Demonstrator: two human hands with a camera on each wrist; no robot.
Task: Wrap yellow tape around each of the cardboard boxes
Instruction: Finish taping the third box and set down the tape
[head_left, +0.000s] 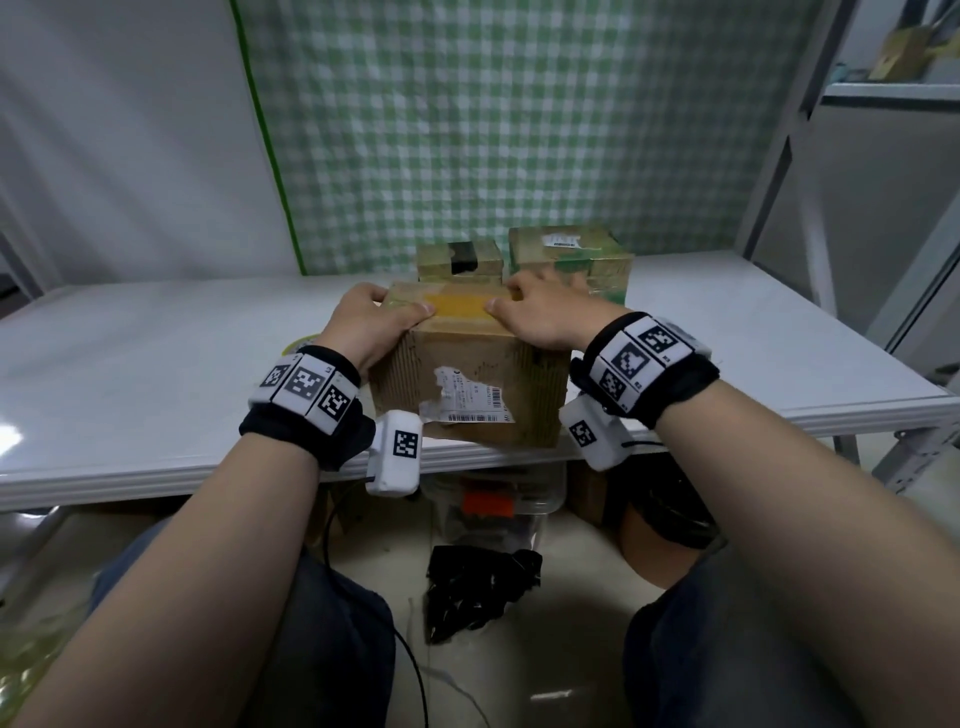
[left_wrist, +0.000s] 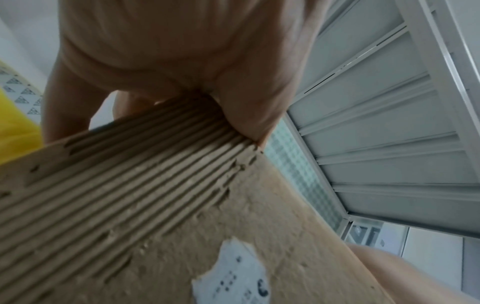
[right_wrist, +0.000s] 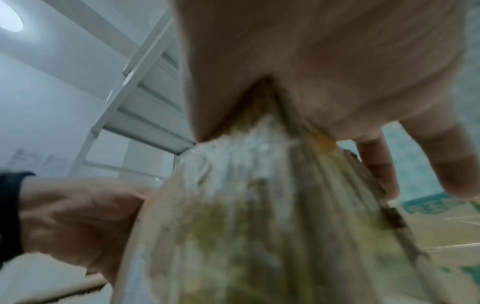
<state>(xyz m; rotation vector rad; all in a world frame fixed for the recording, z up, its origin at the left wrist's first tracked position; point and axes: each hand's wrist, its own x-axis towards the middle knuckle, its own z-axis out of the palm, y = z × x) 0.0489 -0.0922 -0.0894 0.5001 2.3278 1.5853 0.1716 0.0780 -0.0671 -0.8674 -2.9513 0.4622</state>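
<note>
White bench (head_left: 156, 364) under green checked cloth (head_left: 519, 130): my left hand (head_left: 363, 325) and right hand (head_left: 545, 317) grip the near cardboard box (head_left: 467, 384) at its top corners, thumbs on yellow tape (head_left: 457, 304). Its torn label (head_left: 470, 397) is unreadable. Two taped boxes (head_left: 571, 254) stand just behind.

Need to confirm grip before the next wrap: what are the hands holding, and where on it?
Both grip the front cardboard box: left hand on its top left corner, right hand on its top right corner.

Green checked cloth (head_left: 467, 130) hangs behind the white table (head_left: 156, 364).
</note>
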